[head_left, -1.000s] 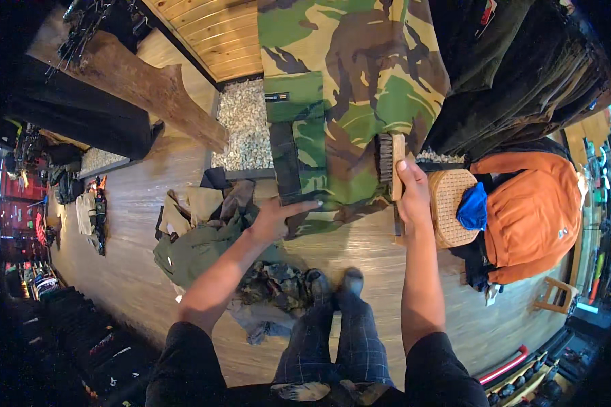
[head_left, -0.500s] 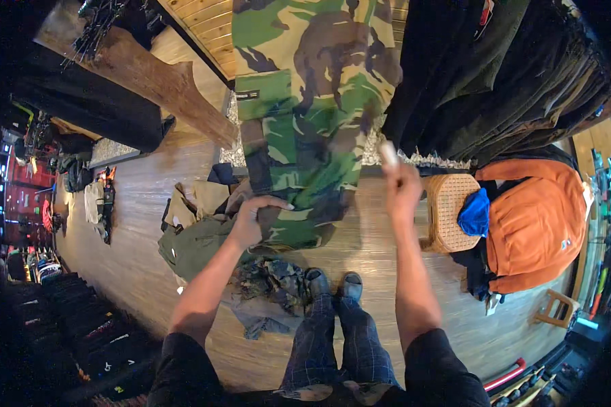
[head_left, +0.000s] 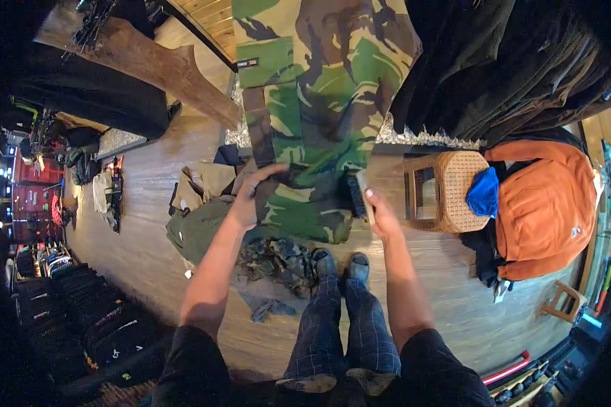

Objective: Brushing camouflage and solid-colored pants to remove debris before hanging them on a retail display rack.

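Observation:
Camouflage-patterned trousers (head_left: 332, 88) hang in front of me, their lower end above the floor. My left hand (head_left: 246, 203) is closed on the left edge of the lower leg, its fingers lying partly over and behind the cloth. In my right hand (head_left: 385, 217) is a brush (head_left: 365, 195) with a pale wooden back and dark bristles. Those bristles face left and press against the right edge of the trouser leg. Just below the trousers, a heap of camouflage clothing (head_left: 278, 261) lies by my feet.
Olive and tan garments (head_left: 204, 227) are piled on the floor at left. To my right stands a woven-top stool (head_left: 455, 193) with a blue cloth item (head_left: 483, 192), beside an orange sweatshirt (head_left: 546, 210). Dark trousers (head_left: 495, 74) hang at upper right; a wooden log (head_left: 149, 71) crosses upper left.
My right hand has come down and left, bringing the brush from beside the trousers onto the leg's right edge. The left hand still holds the cloth, which has shifted and creased.

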`<state>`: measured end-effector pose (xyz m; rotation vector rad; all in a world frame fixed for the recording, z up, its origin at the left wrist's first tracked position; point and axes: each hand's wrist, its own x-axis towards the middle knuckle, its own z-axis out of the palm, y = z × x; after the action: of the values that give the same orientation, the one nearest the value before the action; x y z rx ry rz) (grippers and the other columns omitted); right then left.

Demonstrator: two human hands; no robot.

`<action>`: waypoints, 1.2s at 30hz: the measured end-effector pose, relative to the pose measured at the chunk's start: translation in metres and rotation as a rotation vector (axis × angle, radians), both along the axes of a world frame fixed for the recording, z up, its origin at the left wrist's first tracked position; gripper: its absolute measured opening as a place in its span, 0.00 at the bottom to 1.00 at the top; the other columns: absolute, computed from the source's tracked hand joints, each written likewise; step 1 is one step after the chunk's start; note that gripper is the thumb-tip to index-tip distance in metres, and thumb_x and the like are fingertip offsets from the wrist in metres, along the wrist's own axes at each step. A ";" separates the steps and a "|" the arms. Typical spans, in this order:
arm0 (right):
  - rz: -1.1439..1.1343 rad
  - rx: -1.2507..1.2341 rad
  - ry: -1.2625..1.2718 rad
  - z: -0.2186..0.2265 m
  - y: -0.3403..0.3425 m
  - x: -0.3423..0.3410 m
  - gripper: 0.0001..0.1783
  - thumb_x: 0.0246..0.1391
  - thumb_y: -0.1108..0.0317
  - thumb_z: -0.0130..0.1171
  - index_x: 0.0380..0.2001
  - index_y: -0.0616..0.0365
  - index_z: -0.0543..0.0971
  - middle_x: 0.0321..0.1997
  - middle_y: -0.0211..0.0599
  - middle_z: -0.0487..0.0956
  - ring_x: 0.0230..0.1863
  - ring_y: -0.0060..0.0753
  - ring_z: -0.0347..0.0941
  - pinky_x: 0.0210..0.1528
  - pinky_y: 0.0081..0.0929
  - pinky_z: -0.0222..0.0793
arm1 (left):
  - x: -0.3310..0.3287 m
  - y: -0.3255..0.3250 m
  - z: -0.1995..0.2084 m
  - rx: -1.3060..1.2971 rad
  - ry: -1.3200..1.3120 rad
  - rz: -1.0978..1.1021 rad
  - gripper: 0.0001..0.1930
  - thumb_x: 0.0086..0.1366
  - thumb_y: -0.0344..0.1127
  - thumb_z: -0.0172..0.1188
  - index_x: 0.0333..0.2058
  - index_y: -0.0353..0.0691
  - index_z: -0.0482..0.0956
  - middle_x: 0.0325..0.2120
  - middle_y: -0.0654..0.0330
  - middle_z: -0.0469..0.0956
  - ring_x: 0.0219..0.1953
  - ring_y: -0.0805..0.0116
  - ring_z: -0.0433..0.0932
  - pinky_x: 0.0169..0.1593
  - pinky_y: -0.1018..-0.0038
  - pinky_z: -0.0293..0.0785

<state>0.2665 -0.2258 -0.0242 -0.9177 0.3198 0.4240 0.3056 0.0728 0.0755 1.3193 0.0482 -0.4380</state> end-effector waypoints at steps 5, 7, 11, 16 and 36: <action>0.150 0.012 -0.026 -0.040 -0.015 -0.026 0.19 0.60 0.60 0.59 0.48 0.61 0.79 0.40 0.29 0.80 0.38 0.21 0.74 0.42 0.22 0.70 | -0.030 -0.010 -0.004 -0.137 -0.261 0.018 0.37 0.63 0.19 0.47 0.71 0.41 0.51 0.71 0.60 0.51 0.68 0.69 0.57 0.68 0.72 0.52; 0.194 -0.038 -0.027 -0.044 -0.017 -0.045 0.18 0.58 0.61 0.61 0.47 0.62 0.80 0.39 0.29 0.80 0.39 0.21 0.74 0.42 0.21 0.70 | -0.056 -0.001 -0.009 -0.168 -0.139 0.082 0.38 0.63 0.21 0.49 0.71 0.39 0.49 0.71 0.57 0.49 0.70 0.69 0.52 0.70 0.71 0.48; 0.401 -0.301 0.003 -0.045 -0.013 -0.080 0.19 0.55 0.62 0.65 0.46 0.63 0.81 0.39 0.29 0.82 0.40 0.20 0.74 0.45 0.21 0.70 | -0.107 0.002 -0.049 0.054 -0.060 0.111 0.39 0.63 0.30 0.58 0.70 0.34 0.49 0.69 0.50 0.51 0.71 0.67 0.48 0.70 0.69 0.46; 0.420 -0.341 -0.022 -0.054 -0.017 -0.111 0.25 0.53 0.56 0.69 0.49 0.64 0.81 0.41 0.30 0.83 0.41 0.18 0.74 0.46 0.20 0.70 | -0.133 0.017 -0.101 0.449 0.233 -0.309 0.37 0.62 0.43 0.67 0.63 0.32 0.61 0.56 0.49 0.71 0.59 0.62 0.69 0.59 0.63 0.67; 0.087 -0.176 0.117 0.009 0.033 -0.279 0.16 0.61 0.60 0.60 0.40 0.63 0.81 0.35 0.29 0.81 0.34 0.19 0.75 0.37 0.20 0.72 | -0.353 -0.014 -0.058 1.110 -0.841 -0.006 0.41 0.57 0.49 0.68 0.66 0.48 0.60 0.68 0.48 0.54 0.71 0.39 0.48 0.67 0.43 0.48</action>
<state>-0.0127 -0.1930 -0.0156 -1.0836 0.4306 0.5369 -0.0471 0.0593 0.0177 2.5038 -0.4781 0.2406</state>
